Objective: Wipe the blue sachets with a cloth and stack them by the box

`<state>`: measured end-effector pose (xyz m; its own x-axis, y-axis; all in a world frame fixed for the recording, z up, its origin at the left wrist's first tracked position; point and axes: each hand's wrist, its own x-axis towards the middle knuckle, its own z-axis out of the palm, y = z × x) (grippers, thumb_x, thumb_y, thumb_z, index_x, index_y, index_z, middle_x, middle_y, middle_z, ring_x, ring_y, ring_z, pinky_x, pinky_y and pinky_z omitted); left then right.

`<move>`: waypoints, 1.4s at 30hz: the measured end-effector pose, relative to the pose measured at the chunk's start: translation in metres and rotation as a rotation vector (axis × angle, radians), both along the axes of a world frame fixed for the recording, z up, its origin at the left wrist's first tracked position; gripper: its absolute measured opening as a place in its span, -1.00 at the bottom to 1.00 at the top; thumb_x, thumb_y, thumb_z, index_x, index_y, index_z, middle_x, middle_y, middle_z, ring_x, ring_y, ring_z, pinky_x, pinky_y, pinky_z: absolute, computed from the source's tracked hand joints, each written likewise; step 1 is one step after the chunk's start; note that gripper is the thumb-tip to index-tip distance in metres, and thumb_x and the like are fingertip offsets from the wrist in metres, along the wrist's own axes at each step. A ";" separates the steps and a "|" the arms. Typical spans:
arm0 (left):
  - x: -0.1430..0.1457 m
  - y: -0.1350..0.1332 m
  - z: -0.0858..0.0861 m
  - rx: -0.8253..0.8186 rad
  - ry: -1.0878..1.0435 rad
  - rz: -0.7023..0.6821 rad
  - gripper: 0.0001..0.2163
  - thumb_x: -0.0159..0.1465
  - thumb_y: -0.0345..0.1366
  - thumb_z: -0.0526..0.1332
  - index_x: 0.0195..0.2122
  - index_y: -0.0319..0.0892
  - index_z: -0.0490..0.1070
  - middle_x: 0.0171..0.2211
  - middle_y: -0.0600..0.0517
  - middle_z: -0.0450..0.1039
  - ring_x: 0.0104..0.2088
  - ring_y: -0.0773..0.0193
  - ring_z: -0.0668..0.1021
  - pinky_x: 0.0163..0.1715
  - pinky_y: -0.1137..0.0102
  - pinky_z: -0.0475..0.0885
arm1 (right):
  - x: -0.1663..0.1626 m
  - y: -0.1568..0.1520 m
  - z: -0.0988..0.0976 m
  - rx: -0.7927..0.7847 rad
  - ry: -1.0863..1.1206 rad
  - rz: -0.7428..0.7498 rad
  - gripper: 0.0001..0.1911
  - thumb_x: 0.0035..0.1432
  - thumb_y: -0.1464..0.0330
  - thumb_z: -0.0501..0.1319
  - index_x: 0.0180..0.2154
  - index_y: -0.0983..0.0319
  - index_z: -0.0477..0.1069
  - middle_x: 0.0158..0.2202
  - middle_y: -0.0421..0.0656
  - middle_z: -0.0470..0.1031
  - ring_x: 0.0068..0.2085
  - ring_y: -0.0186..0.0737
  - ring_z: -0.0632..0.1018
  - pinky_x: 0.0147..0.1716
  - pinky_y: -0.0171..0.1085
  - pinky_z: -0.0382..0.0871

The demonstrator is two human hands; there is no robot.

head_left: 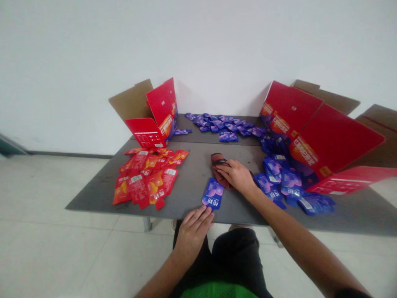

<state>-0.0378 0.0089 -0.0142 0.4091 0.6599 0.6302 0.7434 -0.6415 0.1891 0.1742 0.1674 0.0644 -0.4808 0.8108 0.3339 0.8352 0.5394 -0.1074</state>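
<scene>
Left hand (194, 229): lay flat, open, fingertips touching blue sachet (212, 194), which was glossy, purple-printed, white-lettered, flat by the near edge of the table (192, 186), 12 o'clock. Right hand (237, 174): rested open, palm down, on dark red pouch (216, 159), 1 o'clock.

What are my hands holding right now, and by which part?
Nothing is lifted. The left hand presses fingertips on the near edge of a blue sachet lying on the table; the right hand rests flat on a dark red object.
</scene>
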 end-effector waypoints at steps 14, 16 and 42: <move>0.002 0.000 0.000 -0.015 -0.041 0.005 -0.76 0.50 -0.38 0.16 0.12 -0.20 0.50 0.15 -0.03 0.56 0.17 0.13 0.57 0.15 0.19 0.44 | -0.005 -0.002 -0.007 0.037 0.024 0.045 -0.68 0.45 0.21 0.14 0.07 0.04 0.60 -0.12 -0.05 0.56 -0.11 -0.14 0.54 -0.10 -0.22 0.40; 0.003 -0.001 -0.002 -0.026 -0.050 0.014 -0.77 0.50 -0.37 0.15 0.10 -0.19 0.51 0.11 -0.02 0.59 0.15 0.13 0.58 0.14 0.19 0.44 | -0.010 -0.022 -0.008 0.047 0.062 0.109 -0.66 0.47 0.19 0.11 0.12 0.01 0.56 -0.08 -0.06 0.55 -0.09 -0.14 0.53 -0.07 -0.22 0.40; 0.007 -0.002 -0.003 -0.044 -0.122 0.031 -0.76 0.47 -0.40 0.18 0.11 -0.20 0.50 0.09 -0.08 0.59 0.15 0.08 0.59 0.12 0.13 0.50 | -0.017 -0.013 0.003 -0.002 0.056 0.001 -0.65 0.47 0.17 0.09 0.13 0.00 0.56 -0.10 -0.07 0.54 -0.08 -0.13 0.54 -0.09 -0.24 0.38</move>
<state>-0.0306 0.0067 -0.0177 0.3106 0.6992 0.6440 0.7323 -0.6079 0.3068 0.1568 0.1544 0.0670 -0.4621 0.8112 0.3585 0.8274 0.5398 -0.1549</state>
